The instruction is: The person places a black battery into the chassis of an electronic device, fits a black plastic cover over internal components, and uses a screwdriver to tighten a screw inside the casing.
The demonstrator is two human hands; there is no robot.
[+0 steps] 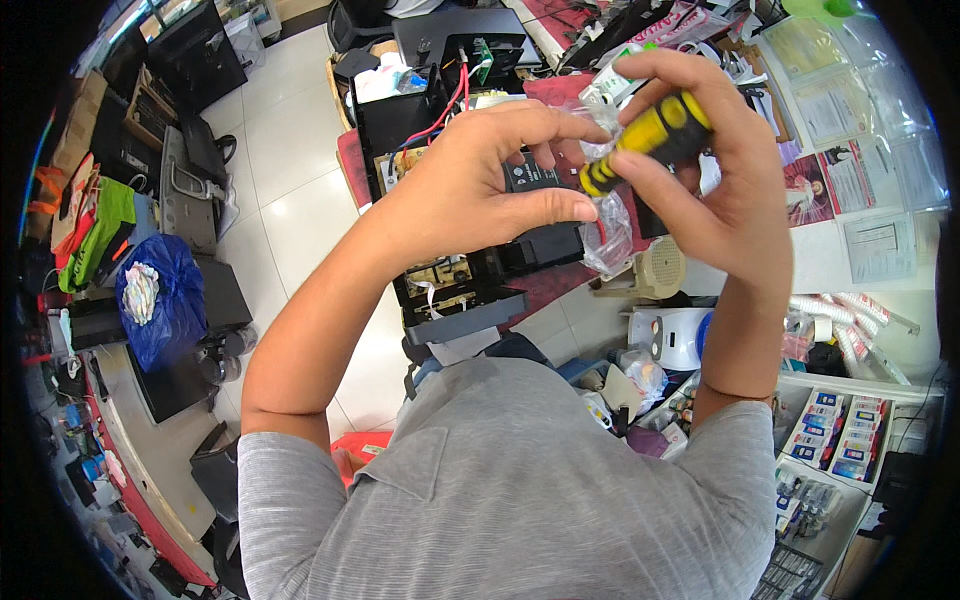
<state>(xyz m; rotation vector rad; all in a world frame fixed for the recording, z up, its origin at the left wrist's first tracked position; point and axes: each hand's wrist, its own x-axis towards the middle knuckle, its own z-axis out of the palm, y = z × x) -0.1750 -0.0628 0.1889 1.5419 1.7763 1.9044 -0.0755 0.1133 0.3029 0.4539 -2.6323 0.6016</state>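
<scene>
My right hand (725, 170) is closed round a yellow-and-black screwdriver (650, 135), its handle slanting down to the left. Whether a shaft extends past the handle's lower end I cannot make out. Facing it from the left, my left hand (490, 165) is open, with curved fingers and the thumb held apart from them. Beneath both hands lies an opened black electronic device (470, 310) with exposed circuit parts; my left hand covers much of it. A dark block with a printed label (530, 172) shows under my left palm. Clear plastic wrapping (608, 240) lies beside it.
Red cables (463, 90) rise near a black open box (400, 115) at the far side. A beige plastic stool (660, 268) stands to the right, by a white table with papers (880, 250). On the left, a blue plastic bag (165, 310) sits among stacked equipment.
</scene>
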